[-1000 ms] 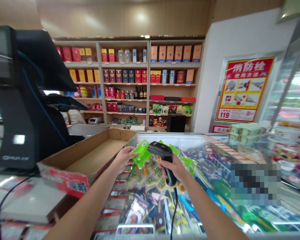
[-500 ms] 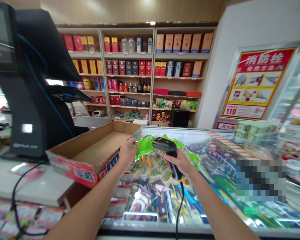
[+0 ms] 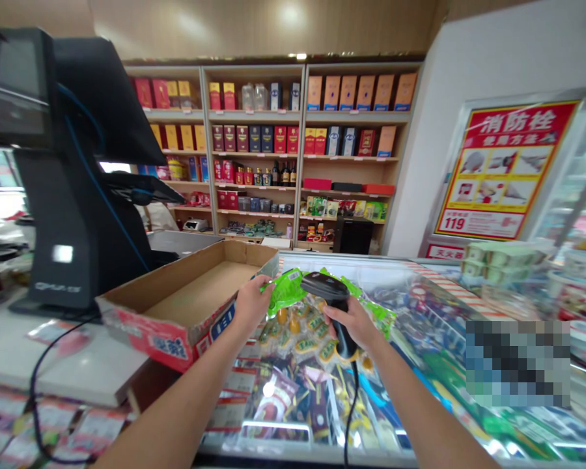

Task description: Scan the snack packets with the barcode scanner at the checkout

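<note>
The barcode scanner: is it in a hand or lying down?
In a hand: the right hand is wrapped around the handle of the black barcode scanner, holding it up, and its cord hangs down below.

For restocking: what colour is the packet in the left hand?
Bright green packet, clearest in the head view.

Our worktop (image 3: 102,371) carries a shallow cardboard tray (image 3: 200,293) and a black till terminal (image 3: 78,260) (a thin black cable (image 3: 35,384) trails across it too).
</note>
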Motion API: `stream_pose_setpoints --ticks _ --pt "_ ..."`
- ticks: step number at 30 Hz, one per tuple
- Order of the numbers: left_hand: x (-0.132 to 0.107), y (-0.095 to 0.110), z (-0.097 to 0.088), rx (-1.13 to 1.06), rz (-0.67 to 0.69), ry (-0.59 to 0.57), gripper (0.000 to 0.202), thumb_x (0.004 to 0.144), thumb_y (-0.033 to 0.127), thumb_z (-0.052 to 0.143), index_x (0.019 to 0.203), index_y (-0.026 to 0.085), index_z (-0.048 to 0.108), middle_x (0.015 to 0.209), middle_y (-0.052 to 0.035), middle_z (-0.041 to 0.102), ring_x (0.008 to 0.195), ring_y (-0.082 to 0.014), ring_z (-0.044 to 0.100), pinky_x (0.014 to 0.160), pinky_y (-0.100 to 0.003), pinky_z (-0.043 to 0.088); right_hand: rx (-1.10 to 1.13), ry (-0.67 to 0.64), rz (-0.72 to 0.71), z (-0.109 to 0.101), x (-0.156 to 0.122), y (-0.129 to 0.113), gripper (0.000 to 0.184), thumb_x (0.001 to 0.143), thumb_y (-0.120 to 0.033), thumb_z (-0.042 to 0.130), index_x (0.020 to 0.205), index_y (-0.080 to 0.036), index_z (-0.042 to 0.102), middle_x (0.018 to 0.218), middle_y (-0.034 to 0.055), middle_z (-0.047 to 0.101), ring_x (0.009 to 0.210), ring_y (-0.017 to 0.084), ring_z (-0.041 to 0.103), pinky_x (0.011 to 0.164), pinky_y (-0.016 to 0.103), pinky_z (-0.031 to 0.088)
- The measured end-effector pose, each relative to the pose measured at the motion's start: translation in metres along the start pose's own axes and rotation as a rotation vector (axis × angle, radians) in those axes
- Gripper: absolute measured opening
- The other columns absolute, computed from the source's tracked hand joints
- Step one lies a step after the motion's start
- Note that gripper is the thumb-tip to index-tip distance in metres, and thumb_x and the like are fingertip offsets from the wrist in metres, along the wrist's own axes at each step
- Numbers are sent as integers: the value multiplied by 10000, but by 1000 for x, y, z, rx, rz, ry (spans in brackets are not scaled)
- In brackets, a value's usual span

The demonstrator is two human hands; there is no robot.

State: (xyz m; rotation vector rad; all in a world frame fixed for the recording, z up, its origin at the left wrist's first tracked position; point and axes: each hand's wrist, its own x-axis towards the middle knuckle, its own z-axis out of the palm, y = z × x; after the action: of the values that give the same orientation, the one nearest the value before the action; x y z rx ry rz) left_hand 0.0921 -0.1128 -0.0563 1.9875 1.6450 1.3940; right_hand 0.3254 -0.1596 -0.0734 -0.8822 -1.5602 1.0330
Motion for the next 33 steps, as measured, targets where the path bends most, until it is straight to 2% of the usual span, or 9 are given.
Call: stream_pose_setpoints --ticks 6,9,12,18,22,25,27,30,33 --pt "0 9 -12 -6 -20 51 170 807 200 538 854 180 700 824 -38 725 799 -191 642 741 -262 433 78 -54 24 14 -4 -4 275 691 -426 706 685 -173 597 571 3 603 360 137 551 360 248 415" --pt "5 18 -36 48 -30 87 184 823 199 524 897 178 691 862 -48 728 819 -190 641 731 -257 434 148 -102 46 31 -5 -9 318 669 -427 713 793 -158 596 593 -6 612 355 136 557 346 230 400" --pt "11 19 -71 133 -35 159 205 844 208 492 917 178 681 869 -57 726 821 -195 642 733 -262 438 181 -131 71 53 -4 -18 311 677 -416 702 800 -152 593 611 -3 619 364 130 564 349 223 408" --pt "22 -25 -137 411 -120 237 291 834 154 430 995 159 672 888 -117 721 885 -249 658 780 -300 482 296 -171 153 102 7 -36 276 653 -407 690 708 -155 593 532 -5 605 356 119 537 345 212 405" --pt "22 -46 -156 556 -127 315 452 738 52 464 1167 72 604 1240 -243 590 1121 -331 591 958 -416 445 329 -228 164 131 13 -40 262 672 -409 668 661 -156 600 460 -12 571 358 115 523 352 206 413" --pt "18 -33 -152 495 -13 402 519 725 24 462 1237 42 549 1451 -268 375 1302 -356 442 1068 -472 357 352 -177 145 138 17 -40 257 665 -400 675 671 -152 608 521 -1 610 361 108 523 357 210 425" --pt "14 -15 -135 363 123 353 484 770 35 428 1232 93 558 1446 -203 414 1315 -299 440 1081 -421 363 377 -84 112 130 20 -37 267 650 -398 694 722 -153 617 579 1 637 364 114 535 351 221 428" --pt "12 9 -88 193 178 117 392 849 74 380 1161 160 601 1210 -131 630 1141 -228 589 975 -335 451 375 86 71 103 27 -29 289 652 -413 703 734 -151 614 562 1 625 358 124 535 331 226 407" --pt "15 16 -30 256 -17 -179 280 855 89 444 1051 136 638 1012 -161 696 1001 -255 655 873 -328 475 322 239 76 73 29 -21 282 664 -415 700 666 -154 592 480 -11 577 346 122 515 343 231 413"
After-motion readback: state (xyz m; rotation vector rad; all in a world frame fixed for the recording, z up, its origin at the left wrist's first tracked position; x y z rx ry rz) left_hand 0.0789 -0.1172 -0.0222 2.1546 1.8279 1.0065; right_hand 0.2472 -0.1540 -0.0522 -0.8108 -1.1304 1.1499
